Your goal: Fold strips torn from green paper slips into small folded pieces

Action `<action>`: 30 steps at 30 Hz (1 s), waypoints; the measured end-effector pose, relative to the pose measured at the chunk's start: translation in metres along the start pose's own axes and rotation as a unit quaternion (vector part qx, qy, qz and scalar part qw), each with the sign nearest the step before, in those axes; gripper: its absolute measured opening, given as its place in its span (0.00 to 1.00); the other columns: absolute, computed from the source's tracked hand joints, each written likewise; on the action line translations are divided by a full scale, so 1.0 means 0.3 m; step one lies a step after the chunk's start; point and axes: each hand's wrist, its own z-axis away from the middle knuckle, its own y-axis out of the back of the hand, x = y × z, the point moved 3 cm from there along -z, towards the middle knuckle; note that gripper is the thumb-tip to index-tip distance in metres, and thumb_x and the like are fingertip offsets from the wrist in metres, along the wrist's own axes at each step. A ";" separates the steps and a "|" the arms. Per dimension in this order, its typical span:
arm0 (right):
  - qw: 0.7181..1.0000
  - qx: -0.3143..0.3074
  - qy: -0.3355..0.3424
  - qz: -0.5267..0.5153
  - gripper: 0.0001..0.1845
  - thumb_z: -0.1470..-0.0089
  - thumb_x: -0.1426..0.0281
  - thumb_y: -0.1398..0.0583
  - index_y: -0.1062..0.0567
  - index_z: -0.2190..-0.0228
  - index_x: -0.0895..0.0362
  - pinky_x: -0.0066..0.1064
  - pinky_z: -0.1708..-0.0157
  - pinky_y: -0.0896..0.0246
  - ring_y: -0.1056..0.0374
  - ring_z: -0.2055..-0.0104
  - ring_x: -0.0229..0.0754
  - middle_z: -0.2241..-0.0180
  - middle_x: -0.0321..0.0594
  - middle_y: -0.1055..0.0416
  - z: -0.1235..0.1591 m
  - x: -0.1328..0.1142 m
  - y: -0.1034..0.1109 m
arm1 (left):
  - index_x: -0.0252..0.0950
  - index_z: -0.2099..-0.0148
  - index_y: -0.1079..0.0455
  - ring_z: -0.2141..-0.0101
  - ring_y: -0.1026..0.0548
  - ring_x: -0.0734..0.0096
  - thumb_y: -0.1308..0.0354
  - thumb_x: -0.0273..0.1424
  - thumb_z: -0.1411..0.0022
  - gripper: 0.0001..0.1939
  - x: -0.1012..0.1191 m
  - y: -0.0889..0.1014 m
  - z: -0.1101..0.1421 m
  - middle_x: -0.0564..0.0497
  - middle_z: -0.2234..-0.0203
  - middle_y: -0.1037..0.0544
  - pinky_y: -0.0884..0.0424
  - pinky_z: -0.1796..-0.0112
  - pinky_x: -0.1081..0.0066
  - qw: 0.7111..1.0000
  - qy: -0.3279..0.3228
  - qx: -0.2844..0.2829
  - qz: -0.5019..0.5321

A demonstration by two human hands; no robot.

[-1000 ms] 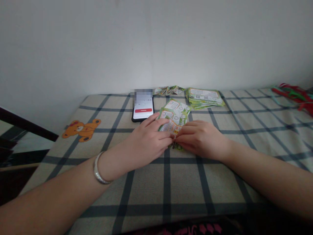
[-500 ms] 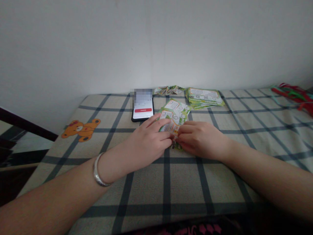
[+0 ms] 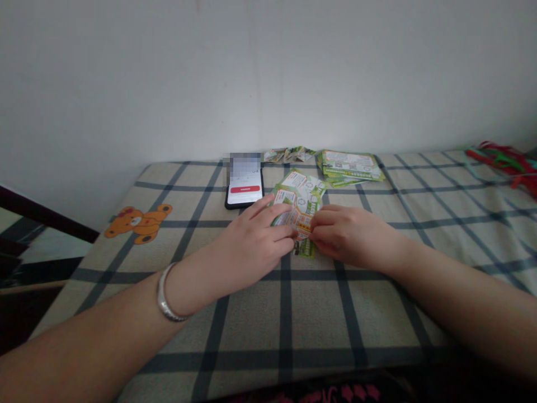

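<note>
Green-and-white printed paper sheets (image 3: 308, 193) lie overlapped on the checked cloth, between my two hands. My left hand (image 3: 262, 240) rests over their left side with bent fingertips holding the paper. A silver bangle (image 3: 165, 294) circles that wrist. At the lower right of the sheets is my right hand (image 3: 350, 234), its fingers pinched together at the paper's edge. Its fingertips are partly hidden, so the exact grip is hard to see. A phone (image 3: 245, 197) with a lit screen lies just beyond my left fingers.
Near the wall lie a stack of similar green sheets (image 3: 354, 165) and some small folded papers (image 3: 293, 154). A red and green bundle (image 3: 503, 162) sits at the far right. An orange teddy bear figure (image 3: 140, 223) is on the cloth at left, near the table's edge.
My right hand has shifted slightly right and away from my left fingers, uncovering more of the print. My left hand stays nearly still.
</note>
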 end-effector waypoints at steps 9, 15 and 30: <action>1.000 -0.004 -0.015 -0.010 0.09 0.44 0.75 0.44 0.25 0.73 0.59 0.29 0.71 0.51 0.39 0.71 0.36 0.71 0.38 0.31 0.013 0.015 0.007 | 0.40 0.54 0.27 0.43 0.37 0.56 0.46 0.26 0.37 0.11 -0.003 -0.002 0.006 0.54 0.58 0.22 0.47 0.38 0.48 1.000 -0.006 0.003 -0.014; 0.999 -0.002 -0.039 -0.004 0.08 0.45 0.74 0.43 0.25 0.73 0.58 0.29 0.73 0.54 0.39 0.72 0.35 0.71 0.38 0.29 0.032 0.034 0.015 | 0.41 0.53 0.27 0.43 0.38 0.58 0.46 0.26 0.37 0.12 -0.009 -0.007 0.013 0.55 0.58 0.22 0.49 0.37 0.49 1.000 -0.018 0.014 -0.021; 0.999 -0.018 -0.049 0.010 0.10 0.46 0.73 0.44 0.24 0.73 0.56 0.28 0.76 0.56 0.37 0.72 0.34 0.70 0.36 0.27 0.048 0.050 0.036 | 0.42 0.56 0.26 0.45 0.36 0.60 0.46 0.25 0.38 0.12 -0.015 0.002 0.010 0.52 0.60 0.22 0.44 0.40 0.52 1.000 -0.021 0.006 -0.008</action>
